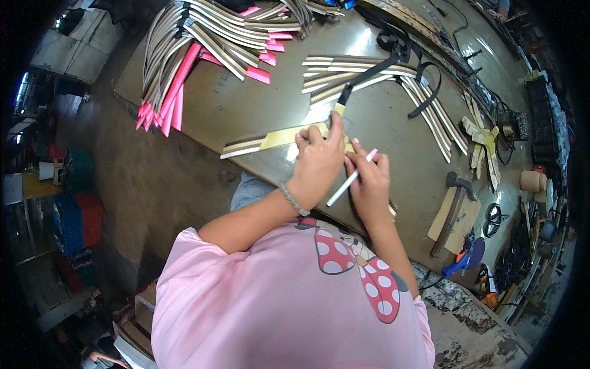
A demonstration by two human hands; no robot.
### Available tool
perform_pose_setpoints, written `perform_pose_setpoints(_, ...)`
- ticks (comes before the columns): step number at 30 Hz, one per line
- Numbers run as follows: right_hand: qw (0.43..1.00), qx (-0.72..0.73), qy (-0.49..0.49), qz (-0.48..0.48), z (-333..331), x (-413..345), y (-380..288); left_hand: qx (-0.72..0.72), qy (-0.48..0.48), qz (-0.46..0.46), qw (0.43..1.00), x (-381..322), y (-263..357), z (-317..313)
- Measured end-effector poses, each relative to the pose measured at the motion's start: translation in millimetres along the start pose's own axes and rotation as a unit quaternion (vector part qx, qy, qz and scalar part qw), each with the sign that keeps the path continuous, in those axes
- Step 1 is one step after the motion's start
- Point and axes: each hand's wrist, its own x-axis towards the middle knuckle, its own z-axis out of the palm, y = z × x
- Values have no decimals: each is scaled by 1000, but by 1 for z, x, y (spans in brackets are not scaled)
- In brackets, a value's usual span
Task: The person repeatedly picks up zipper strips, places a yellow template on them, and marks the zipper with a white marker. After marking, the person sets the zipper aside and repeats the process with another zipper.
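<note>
Across the near corner of the table lies a striped webbing strap [242, 147], brown, beige and white, with a flat yellow template [286, 136] on top of it. My left hand [320, 154] holds the template down with its fingers, index finger stretched out. A white pen-like marker [343, 187] with a pink end slants through the fingers of my right hand [371, 180], whose fingertips meet the yellow piece. A narrow yellow end [339, 109] joined to a black strap [368, 74] shows just beyond my left index finger. My hands cover the middle of the striped strap.
Bundled striped straps with pink ends [216, 32] hang over the table's left edge. More striped straps [350, 74] lie ahead. On the right are a yellow strap-like bundle [484, 136], a hammer [451, 212] on a tan board, scissors [493, 219] and a blue glue gun [461, 263].
</note>
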Motion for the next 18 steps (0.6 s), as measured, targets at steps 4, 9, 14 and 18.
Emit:
perform_pose_setpoints(4, 1000, 7, -3, -24, 0, -2, 3, -17, 22, -23, 999, 0, 3, 3)
perform_pose_setpoints(9, 1000, 0, 10, -28, 2, -2, 5, -117, 42, -20, 992, -1, -10, 3)
perform_pose_setpoints(14, 999, 49, 2, 10, -3, 3, 4, -124, 13, -5, 992, 3, -13, 0)
perform_pose_setpoints(18, 951, 237, 117, 163, -21, 2, 6, -86, -32, -18, 996, 7, -1, 2)
